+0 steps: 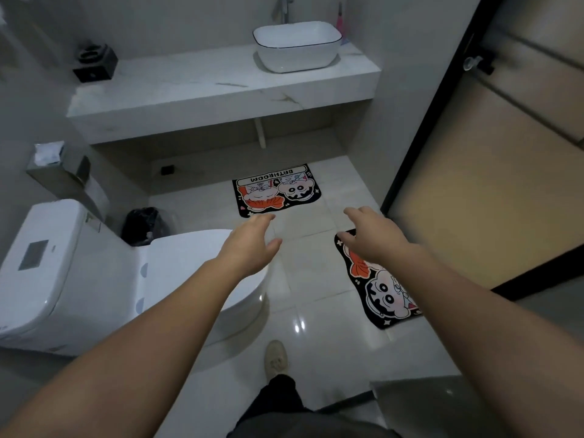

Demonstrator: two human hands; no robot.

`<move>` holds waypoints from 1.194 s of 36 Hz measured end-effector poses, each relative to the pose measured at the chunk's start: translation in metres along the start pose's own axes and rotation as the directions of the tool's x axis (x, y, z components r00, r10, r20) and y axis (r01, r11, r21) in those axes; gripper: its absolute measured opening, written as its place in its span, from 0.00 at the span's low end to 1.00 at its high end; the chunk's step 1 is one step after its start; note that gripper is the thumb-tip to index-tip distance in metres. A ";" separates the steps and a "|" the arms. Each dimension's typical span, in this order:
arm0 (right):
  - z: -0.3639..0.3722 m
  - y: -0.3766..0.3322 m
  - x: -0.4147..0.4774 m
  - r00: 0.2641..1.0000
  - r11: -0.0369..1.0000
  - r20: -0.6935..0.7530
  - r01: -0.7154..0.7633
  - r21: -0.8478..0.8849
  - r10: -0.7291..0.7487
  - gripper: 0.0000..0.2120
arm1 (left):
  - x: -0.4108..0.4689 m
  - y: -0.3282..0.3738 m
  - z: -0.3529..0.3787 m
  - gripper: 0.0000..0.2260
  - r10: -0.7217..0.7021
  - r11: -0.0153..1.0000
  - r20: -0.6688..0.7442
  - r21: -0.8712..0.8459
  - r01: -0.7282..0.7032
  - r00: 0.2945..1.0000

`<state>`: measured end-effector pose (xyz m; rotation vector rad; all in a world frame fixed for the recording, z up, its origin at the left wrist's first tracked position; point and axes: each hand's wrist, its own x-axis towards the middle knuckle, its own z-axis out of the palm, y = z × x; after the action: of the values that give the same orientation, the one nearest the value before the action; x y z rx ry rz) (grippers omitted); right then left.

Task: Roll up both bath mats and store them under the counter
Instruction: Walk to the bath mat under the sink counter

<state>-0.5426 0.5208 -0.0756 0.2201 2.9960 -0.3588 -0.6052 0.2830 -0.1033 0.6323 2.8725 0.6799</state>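
Note:
Two black cartoon bath mats lie flat on the pale tiled floor. The far mat (277,190), lettered BATHROOM, sits just in front of the opening under the marble counter (221,99). The near mat (384,295) lies by the door on the right, partly hidden by my right arm. My left hand (252,245) is stretched forward in the air, fingers apart, holding nothing, short of the far mat. My right hand (373,235) is also spread and empty, hovering over the near mat's far corner.
A white toilet (94,273) fills the left. A black-bagged bin (142,226) stands beside it. A white basin (297,45) and a black box (94,63) sit on the counter. A drain pipe (260,132) hangs below it. My shoe (276,358) is on the floor.

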 end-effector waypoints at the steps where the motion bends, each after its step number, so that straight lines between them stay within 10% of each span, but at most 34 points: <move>1: -0.001 -0.001 0.012 1.000 1.000 0.000 -0.003 -0.007 0.003 0.25 | 0.013 -0.005 0.000 0.26 0.011 1.000 0.007 -0.006 -0.011 1.000; 21: -0.019 -0.005 0.206 0.999 0.998 0.010 -0.049 -0.029 0.049 0.25 | 0.208 -0.081 -0.021 0.26 0.088 0.996 0.076 -0.008 -0.088 0.993; 43: -0.038 0.099 0.446 0.981 0.991 0.143 0.136 -0.014 -0.132 0.26 | 0.409 -0.055 0.013 0.25 -0.156 0.988 0.005 -0.018 0.156 0.988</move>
<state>-0.9685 0.6833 -0.1206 -0.0102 2.8796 -0.3361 -0.9929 0.4177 -0.1491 0.3994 2.8705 0.6802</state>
